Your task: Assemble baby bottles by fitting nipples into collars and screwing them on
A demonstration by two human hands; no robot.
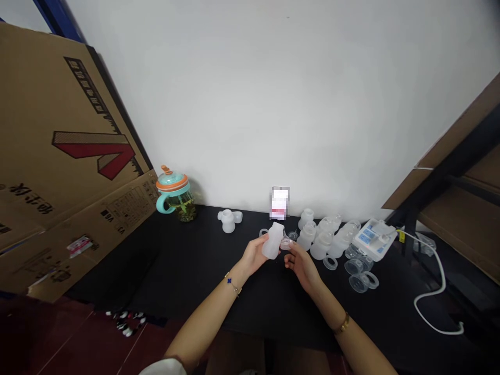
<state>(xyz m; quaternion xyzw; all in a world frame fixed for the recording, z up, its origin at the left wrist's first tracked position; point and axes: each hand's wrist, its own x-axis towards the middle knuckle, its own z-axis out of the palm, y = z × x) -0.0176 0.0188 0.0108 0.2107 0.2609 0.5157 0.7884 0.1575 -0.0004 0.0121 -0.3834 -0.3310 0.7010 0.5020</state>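
Observation:
My left hand (253,255) is closed around a frosted, translucent baby bottle (273,242), which is slightly tilted above the table. Just right of the bottle, my right hand (303,265) pinches a clear bottle nipple with a collar (286,242) between thumb and fingers; its other fingers are curled. Behind my hands, a ring (264,232) and a small clear part (292,236) are partly hidden. Several frosted bottles (321,245) stand to the right of my right hand, some topped with nipples. A loose ring (330,263) lies in front of them.
On the black table (187,271) are a lidded teapot-like jug (175,195), a small white bottle with side pieces (228,224), and a blurred upright screen (278,203). A white device (374,238) with a cable (443,276) sits beside clear caps (357,283). Cardboard (70,156) stands left.

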